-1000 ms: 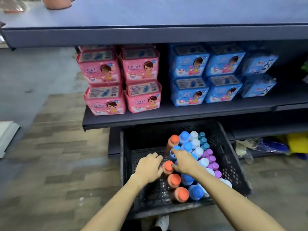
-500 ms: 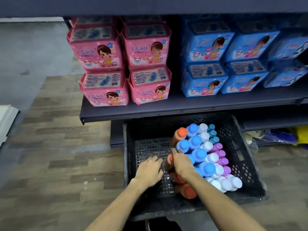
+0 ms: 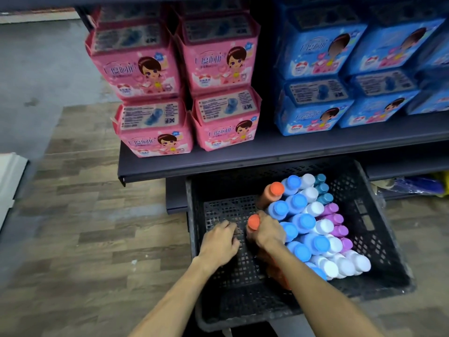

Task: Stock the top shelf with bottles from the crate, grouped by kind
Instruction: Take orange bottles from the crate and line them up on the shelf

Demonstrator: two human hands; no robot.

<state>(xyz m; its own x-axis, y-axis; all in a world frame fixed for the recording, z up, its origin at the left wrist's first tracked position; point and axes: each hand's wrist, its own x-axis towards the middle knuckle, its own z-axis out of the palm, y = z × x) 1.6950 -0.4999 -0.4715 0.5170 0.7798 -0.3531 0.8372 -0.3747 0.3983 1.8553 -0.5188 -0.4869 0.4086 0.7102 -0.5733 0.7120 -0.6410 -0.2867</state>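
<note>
The black crate sits on the floor, tucked partly under a dark shelf. Both of the person's hands are down inside it. The right hand is wrapped round the neck of an orange-capped bottle near the crate's middle, fingers curled tight about it. The left hand rests over the bare mesh floor in the crate's left half, just beside that bottle, its fingers loosely bent and holding nothing.

The crate's right half is packed with bottles leaning together: a second orange-capped one toward the back, then blue caps, white caps, purple caps and teal caps at the back right. On the shelf above the crate stand pink packs to the left and blue packs to the right.
</note>
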